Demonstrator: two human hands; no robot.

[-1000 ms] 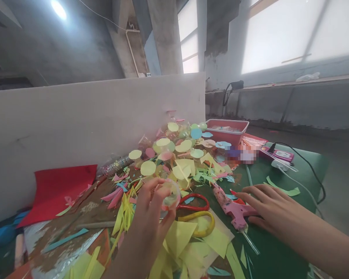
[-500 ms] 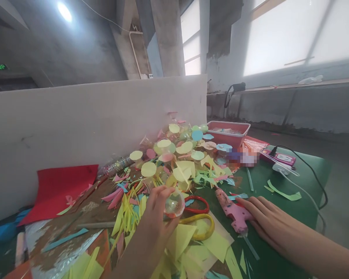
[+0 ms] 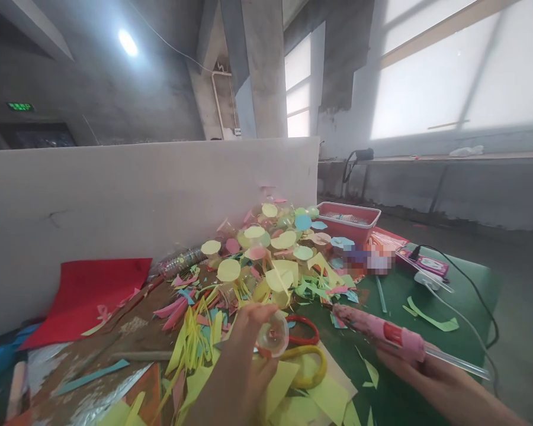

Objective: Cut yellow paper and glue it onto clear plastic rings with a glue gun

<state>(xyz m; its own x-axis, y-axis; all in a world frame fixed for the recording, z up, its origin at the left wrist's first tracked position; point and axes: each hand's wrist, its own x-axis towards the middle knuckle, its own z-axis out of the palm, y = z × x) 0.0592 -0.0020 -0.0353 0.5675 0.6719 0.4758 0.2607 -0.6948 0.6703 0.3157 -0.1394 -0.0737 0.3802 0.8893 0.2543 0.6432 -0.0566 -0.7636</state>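
Observation:
My left hand (image 3: 249, 355) is closed round a small clear plastic cup (image 3: 273, 335), its round end turned toward me. A pink hot glue gun (image 3: 382, 331) is in my right hand (image 3: 430, 373), lifted off the table, its nozzle pointing left and a clear glue stick (image 3: 459, 361) poking out of its back end. My right fingers wrap its underside and are partly hidden. Beside the cup lie scissors with one red handle loop (image 3: 315, 331) and one yellow handle loop (image 3: 322, 370), on yellow paper pieces (image 3: 293, 384).
Behind my hands rises a heap of clear cups with coloured paper discs (image 3: 228, 270). A pink basket (image 3: 350, 228) stands at the back right, near a power strip (image 3: 430, 266) with cables. Red sheet (image 3: 89, 296) lies left; a white board (image 3: 151, 201) stands behind.
My right hand has picked the glue gun up from the table and turned it, nozzle to the left. My left hand still holds the cup, slightly lower in view. The camera has tilted up a little.

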